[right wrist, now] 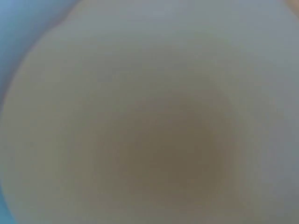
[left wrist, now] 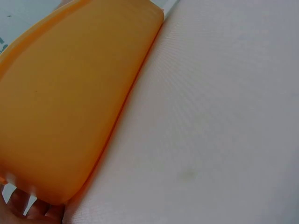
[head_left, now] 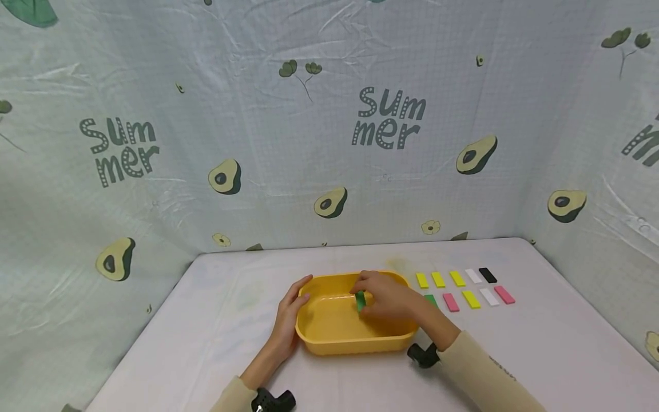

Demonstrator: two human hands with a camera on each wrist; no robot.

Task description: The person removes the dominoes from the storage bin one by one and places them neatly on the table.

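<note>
A yellow plastic tray [head_left: 355,347] with raised walls sits on the white-covered table. At its left side my left hand [head_left: 286,320] grips the wall, thumb at the rim and fingers along the outside. In the left wrist view those fingers [left wrist: 39,211] show beside the corner of the tray's orange-looking wall [left wrist: 70,93]. Over the tray's inside, my right hand [head_left: 387,294] pinches a small green rectangular block [head_left: 360,301] between thumb and fingers. Whether the block touches the tray floor I cannot tell. The right wrist view is a blur.
Right of the tray lie two rows of small flat blocks: several yellow ones [head_left: 457,278], white ones [head_left: 473,276], a black one [head_left: 487,275] and pink ones [head_left: 504,294]. Another green block [head_left: 431,299] is partly covered by my right arm. A printed curtain [head_left: 268,126] hangs behind the table.
</note>
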